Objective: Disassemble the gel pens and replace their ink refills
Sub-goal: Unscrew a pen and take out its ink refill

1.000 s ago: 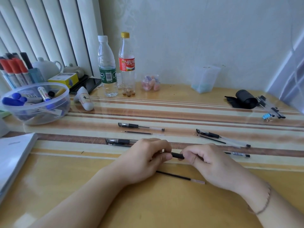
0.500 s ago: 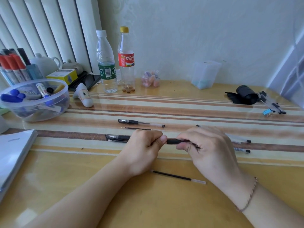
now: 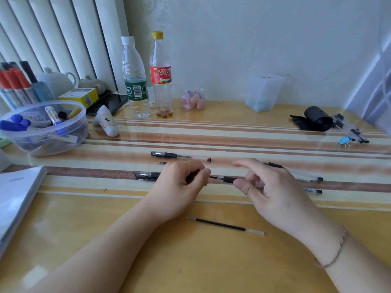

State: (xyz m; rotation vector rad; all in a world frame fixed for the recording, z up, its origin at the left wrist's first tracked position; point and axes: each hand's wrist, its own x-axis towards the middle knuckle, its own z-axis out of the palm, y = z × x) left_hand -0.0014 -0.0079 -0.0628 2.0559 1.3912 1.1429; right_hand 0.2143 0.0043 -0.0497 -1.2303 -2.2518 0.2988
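I hold one gel pen (image 3: 226,179) level above the striped mat, between both hands. My left hand (image 3: 179,187) pinches its tip end, where a thin metal point shows. My right hand (image 3: 268,191) grips the black grip section and barrel, with the forefinger lifted. A loose black refill (image 3: 224,225) lies on the desk in front of my hands. A capped gel pen (image 3: 179,155) lies behind them with a thin refill (image 3: 160,163) beside it. A black pen cap (image 3: 147,176) lies left of my left hand. More pens (image 3: 304,176) are partly hidden behind my right hand.
A clear bowl of markers (image 3: 43,129) stands at the left, with a white booklet (image 3: 17,193) near the left edge. Two plastic bottles (image 3: 146,77) stand at the back. A black roll (image 3: 315,121) and several pens (image 3: 349,130) lie at the far right.
My hands have drawn slightly apart, so more of the pen's tip end shows between them. My right forefinger has lifted off the pen.
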